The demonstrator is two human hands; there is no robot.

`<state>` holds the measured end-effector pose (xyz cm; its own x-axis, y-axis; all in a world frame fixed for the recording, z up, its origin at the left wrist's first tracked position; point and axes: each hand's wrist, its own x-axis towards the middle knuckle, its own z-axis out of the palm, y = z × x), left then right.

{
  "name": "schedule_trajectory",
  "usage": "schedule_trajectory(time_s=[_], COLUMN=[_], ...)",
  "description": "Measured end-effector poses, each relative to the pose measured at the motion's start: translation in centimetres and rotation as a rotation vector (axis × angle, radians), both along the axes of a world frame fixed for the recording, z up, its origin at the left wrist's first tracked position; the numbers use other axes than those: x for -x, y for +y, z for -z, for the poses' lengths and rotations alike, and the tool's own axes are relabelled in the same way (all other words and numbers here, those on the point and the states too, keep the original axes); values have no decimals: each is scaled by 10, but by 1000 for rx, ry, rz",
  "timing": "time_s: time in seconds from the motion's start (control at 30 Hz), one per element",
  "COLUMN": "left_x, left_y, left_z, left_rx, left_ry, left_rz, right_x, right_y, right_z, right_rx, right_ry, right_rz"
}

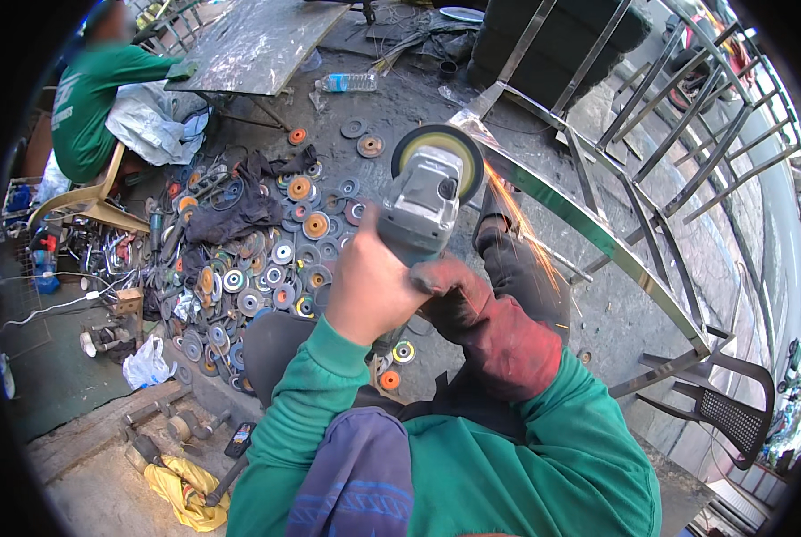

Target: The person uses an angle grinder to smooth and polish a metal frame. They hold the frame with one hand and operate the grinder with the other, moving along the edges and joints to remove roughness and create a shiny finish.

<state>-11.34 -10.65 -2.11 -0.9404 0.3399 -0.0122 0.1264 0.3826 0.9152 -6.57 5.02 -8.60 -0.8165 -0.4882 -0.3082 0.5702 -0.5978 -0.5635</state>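
Observation:
Both my hands are closed around an angle grinder (pixel 423 201), held out in front of my body. My bare left hand (pixel 371 285) wraps the grinder's body just behind the head, on its left side. My right hand (pixel 494 327), in a worn red work glove, grips it farther back; the glove and my left hand hide the grinder's rear. At the front the round yellowish disc (pixel 469 179) appears blurred, its right edge at the end of a shiny metal frame (pixel 588 219). Orange sparks (pixel 530 233) fly from there toward my right leg.
Many used grinding discs (pixel 315 224) cover the floor at left, with dark cloth among them. A person in green (pixel 96 107) sits at far left by a metal sheet (pixel 257 45). A plastic bottle (pixel 348 82) lies beyond; a dark chair (pixel 732 407) stands at right.

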Motion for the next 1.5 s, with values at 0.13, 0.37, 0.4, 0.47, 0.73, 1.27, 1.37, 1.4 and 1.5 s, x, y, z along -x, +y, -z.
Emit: schedule_trajectory(time_s=[0.13, 0.37, 0.4, 0.47, 0.73, 1.27, 1.37, 1.4, 1.5], left_x=[-1, -3, -2, -2, 0, 4, 3, 3, 2], left_y=[-1, -5, -7, -8, -5, -2, -3, -2, 0], left_z=[-1, 2, 2, 1, -2, -1, -3, -4, -5], left_rx=[-33, -35, -33, 15, -40, -102, 11, 19, -64], left_ry=[38, -60, -54, -101, -38, -11, -48, -14, 7], left_rz=[5, -7, -18, -30, -25, 27, 9, -9, 16], right_x=[-3, -7, -6, -6, -1, -4, -3, -2, 0], right_y=[-8, -7, -7, -9, -10, -4, -4, -5, -8], right_z=[-1, 18, 18, 15, 0, 7, 9, 11, 15], right_rx=[-65, -58, -43, 15, 9, -17, -45, -97, -66], right_ry=[36, 43, 42, 47, 32, 33, 144, 223, 225], right_rz=[101, 109, 89, 39, 77, 112, 103, 129, 162])
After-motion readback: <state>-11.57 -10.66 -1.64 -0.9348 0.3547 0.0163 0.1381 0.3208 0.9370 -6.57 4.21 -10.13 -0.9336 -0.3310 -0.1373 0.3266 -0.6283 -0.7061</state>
